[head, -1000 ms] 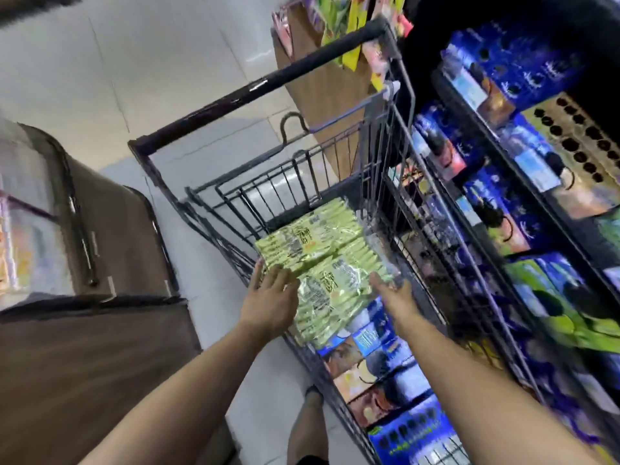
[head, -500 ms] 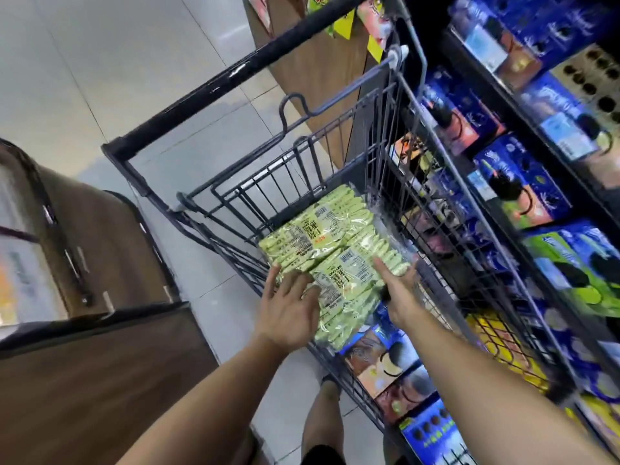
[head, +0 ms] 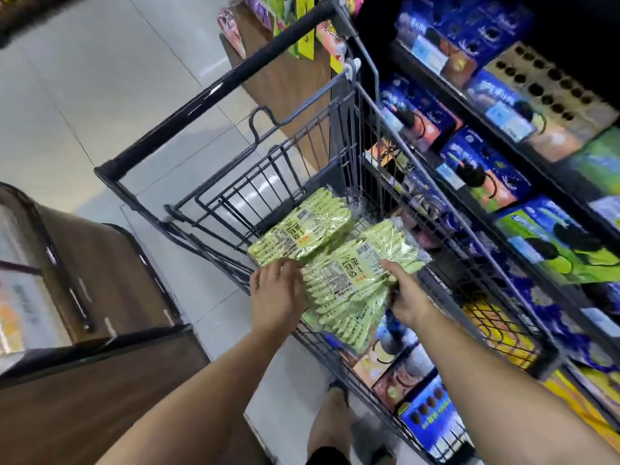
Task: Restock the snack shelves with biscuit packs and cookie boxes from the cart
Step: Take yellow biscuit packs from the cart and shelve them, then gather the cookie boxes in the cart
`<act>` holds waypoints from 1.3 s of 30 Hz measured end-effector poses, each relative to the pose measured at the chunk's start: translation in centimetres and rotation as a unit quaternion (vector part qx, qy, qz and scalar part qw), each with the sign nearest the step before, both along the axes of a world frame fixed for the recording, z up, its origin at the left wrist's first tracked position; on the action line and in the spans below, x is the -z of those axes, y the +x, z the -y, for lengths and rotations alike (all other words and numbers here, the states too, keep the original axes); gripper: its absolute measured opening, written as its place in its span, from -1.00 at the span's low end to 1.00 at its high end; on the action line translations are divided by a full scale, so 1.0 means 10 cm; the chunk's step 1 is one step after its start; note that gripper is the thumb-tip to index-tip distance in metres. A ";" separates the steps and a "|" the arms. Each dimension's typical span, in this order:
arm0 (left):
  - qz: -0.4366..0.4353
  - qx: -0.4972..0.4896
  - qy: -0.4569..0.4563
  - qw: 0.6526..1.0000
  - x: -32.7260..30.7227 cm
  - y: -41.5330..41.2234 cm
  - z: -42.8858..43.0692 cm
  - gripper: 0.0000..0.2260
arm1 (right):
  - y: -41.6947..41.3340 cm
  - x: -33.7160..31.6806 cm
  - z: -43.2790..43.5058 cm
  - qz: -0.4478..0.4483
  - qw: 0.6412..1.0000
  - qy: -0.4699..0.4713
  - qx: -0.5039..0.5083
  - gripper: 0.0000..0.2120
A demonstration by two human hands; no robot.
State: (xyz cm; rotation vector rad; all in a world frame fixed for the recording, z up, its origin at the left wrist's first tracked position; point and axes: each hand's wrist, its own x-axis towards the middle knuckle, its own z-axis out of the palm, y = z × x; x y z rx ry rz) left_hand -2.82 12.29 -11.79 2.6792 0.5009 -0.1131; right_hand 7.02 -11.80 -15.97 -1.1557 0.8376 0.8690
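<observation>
Gripping the near green biscuit pack [head: 352, 290] by its right edge, the right hand [head: 406, 298] has its thumb laid over the top of the clear wrapper and its fingers curled underneath, out of sight. The left hand [head: 277, 293] lies against the pack's left edge with its fingers nearly straight and close together, pressing on the wrapper rather than closing round it. This pack sits tilted above the cart [head: 339, 162], over the middle of its basket and partly across the left rim. A second green biscuit pack [head: 302, 233] lies flat inside the cart, toward the handle bar [head: 218, 92], just beside the held one. Cookie boxes [head: 426, 414], blue and brown, fill the end of the cart nearest the person. Snack shelves [head: 503, 169] stocked with blue and green boxes run close along the cart's right side. A brown cabinet [head: 100, 286] stands on the tiled floor [head: 100, 105] to the cart's left.
</observation>
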 end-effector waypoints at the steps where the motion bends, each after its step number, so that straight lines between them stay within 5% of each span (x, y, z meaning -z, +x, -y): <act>1: 0.004 -0.045 -0.047 0.998 -0.07 0.07 0.05 -0.71 | 0.00 -0.10 0.11 0.005 1.000 -0.006 0.000 -0.18; 6: -0.109 -0.047 -0.276 0.954 -0.64 0.51 0.45 -0.54 | -0.03 -0.74 0.70 0.040 0.999 0.023 -0.022 -0.49; 9: -0.245 -0.025 -0.404 0.881 -1.05 0.64 0.83 -0.19 | -0.09 -1.15 1.09 0.047 0.997 0.048 -0.047 -0.50; 12: -0.319 -0.022 -0.507 0.800 -1.42 0.57 1.32 -0.06 | -0.21 -1.58 1.40 0.095 0.989 0.102 -0.043 -0.50; 16: -0.274 -0.021 -0.577 0.769 -1.83 0.25 2.06 -0.49 | -0.44 -1.95 1.75 0.148 0.982 0.104 0.057 -0.65; 18: -0.245 -0.051 -0.614 0.749 -1.91 0.08 2.38 -0.40 | -0.56 -2.09 1.93 0.164 0.980 0.089 0.068 -0.69; 20: -0.219 -0.093 -0.659 0.714 -1.95 -0.04 2.67 -0.26 | -0.67 -2.25 2.12 0.176 0.982 0.059 0.021 -0.58; 25: -0.188 -0.132 -0.760 0.608 -2.18 -0.28 3.15 -0.36 | -1.02 -2.77 2.71 0.163 0.969 -0.013 -0.185 -0.29; 29: -0.167 -0.146 -0.784 0.580 -2.34 -0.35 3.41 -0.43 | -1.44 -3.03 3.21 0.151 0.957 0.039 -0.243 -0.20; 33: -0.113 -0.149 -0.784 0.593 -2.58 -0.38 3.64 -0.32 | -1.78 -3.01 3.44 0.228 0.973 0.027 -0.032 -0.09; 36: -0.081 -0.175 -0.777 0.600 -2.72 -0.36 3.81 -0.13 | -1.95 -2.99 3.33 0.284 0.941 0.073 0.166 -0.21; 39: -0.070 -0.162 -0.779 0.601 -2.83 -0.39 3.97 -0.07 | -1.99 -3.06 3.08 0.317 0.917 0.051 0.238 -0.34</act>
